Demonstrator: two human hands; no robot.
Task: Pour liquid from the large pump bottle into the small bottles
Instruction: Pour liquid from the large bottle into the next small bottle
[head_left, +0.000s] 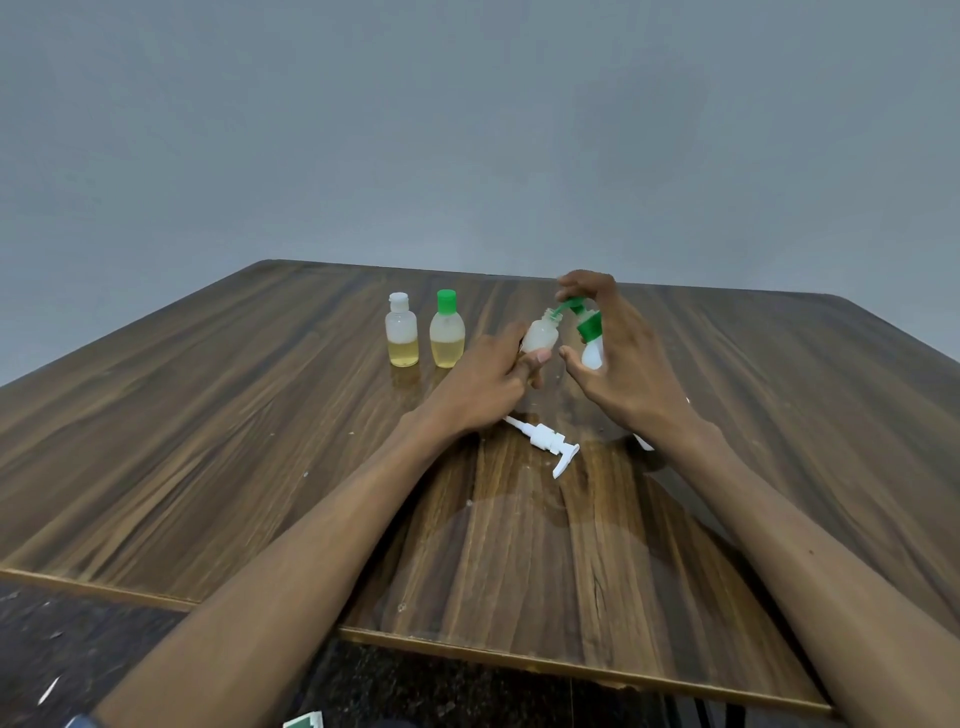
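A green-topped pump bottle (592, 343), gripped by the right hand (623, 358), tilts its spout over an uncapped small bottle (540, 335) pinched by the left hand (488, 379); beyond the small bottle (both capped) stand two part-filled bottles (447, 338) on the tabletop (208, 441).

Soft, even, rather dim light; a broad pale sheen lies on the counter (519, 519) near the front edge; shadows faint and diffuse; wide-angle bending at the edges; slight overall softness, hands a little blurred.
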